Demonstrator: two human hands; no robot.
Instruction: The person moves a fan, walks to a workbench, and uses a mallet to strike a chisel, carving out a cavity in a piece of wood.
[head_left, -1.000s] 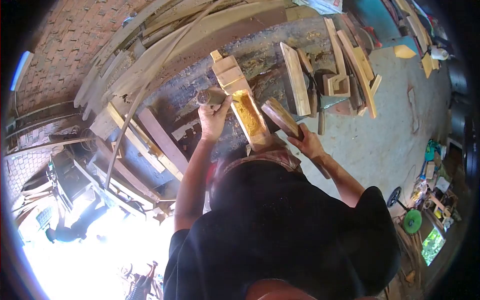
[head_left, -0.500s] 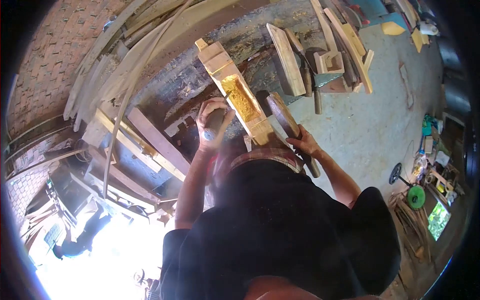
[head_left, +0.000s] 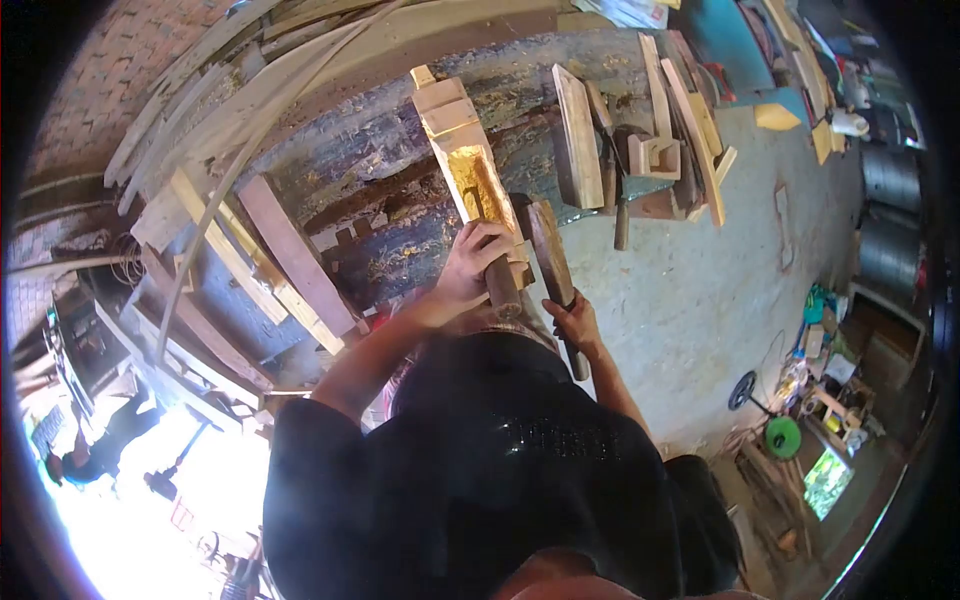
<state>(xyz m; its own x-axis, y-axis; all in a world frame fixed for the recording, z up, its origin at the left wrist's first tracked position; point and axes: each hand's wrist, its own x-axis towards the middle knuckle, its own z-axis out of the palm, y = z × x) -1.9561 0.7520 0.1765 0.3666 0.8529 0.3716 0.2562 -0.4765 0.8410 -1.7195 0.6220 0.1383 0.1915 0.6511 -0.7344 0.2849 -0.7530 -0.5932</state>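
Glare (head_left: 120, 540) blows out lower L, w/ fisheye-bent edges & blk corners.

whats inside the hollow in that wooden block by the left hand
The hollow in the wooden block looks rough and bright yellow, with a dark blade over it. The left hand and tool handle cover part of its near end, which cannot be seen.

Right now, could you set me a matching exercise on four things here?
1. Chisel with brown cylindrical handle
2. Long brown wooden mallet
3. Pale hollowed wooden block
4. Green round disc

A. in the right hand
B. in the picture's lower right
C. in the left hand
D. yellow inside its hollow

Pairs: 1-C, 2-A, 3-D, 4-B
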